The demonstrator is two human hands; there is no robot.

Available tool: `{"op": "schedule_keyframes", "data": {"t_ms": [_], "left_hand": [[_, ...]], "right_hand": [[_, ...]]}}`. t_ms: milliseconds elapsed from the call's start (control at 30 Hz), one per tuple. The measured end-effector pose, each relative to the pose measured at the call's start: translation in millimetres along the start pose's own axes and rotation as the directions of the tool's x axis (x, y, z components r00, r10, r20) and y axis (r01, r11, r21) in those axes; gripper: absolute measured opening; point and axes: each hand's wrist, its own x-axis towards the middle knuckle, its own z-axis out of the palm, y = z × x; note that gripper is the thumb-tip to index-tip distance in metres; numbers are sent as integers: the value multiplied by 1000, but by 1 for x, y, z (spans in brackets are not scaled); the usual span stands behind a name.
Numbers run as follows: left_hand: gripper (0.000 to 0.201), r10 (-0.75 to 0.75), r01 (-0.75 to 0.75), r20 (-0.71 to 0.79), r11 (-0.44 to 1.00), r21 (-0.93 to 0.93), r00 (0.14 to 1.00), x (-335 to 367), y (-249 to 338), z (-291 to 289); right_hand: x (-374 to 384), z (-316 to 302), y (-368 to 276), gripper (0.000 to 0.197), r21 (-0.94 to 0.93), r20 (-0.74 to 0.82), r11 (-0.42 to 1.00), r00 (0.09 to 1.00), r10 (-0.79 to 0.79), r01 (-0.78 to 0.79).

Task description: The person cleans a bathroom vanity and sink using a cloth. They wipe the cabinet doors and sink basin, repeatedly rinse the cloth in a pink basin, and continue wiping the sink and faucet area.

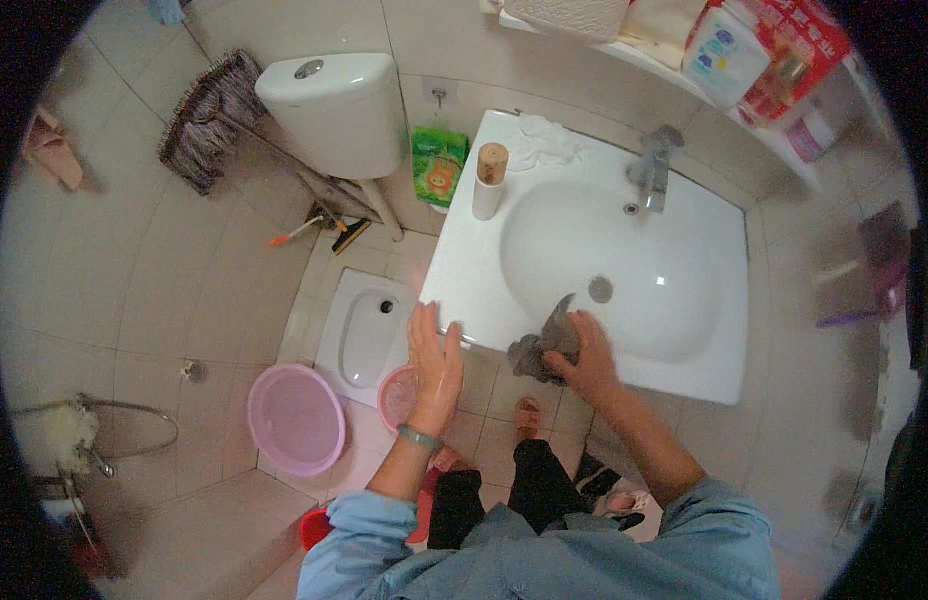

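Note:
A crumpled grey cloth [550, 343] is gripped in my right hand [586, 362] at the front rim of the white washbasin [624, 270]. Part of the cloth hangs over the basin's front edge, and one corner points toward the drain. My left hand [435, 365] holds nothing; its fingers stretch out by the front left corner of the basin top. A bracelet circles that wrist. The grey faucet [660, 170] stands at the back of the basin. On the basin's left ledge is a white cylindrical container with a brown top [491, 180].
A white tissue-like heap [549, 143] lies on the basin's back ledge. Left are a toilet cistern [334, 110], a mop [212, 120] and a squat toilet [364, 335]. A pink basin [297, 420] sits on the floor. Packages [729, 50] fill the shelf above right.

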Motion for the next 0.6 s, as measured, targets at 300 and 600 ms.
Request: {"op": "schedule_keyframes", "data": {"t_ms": [300,600], "left_hand": [[40,103,-90,-24,942,323,994,17,-14,32],[36,160,-173,79,967,188,984,21,-42,5]], "right_hand": [[81,67,-30,42,162,48,973,983,-176,166],[94,70,-35,34,158,118,939,938,-326,307]]}}
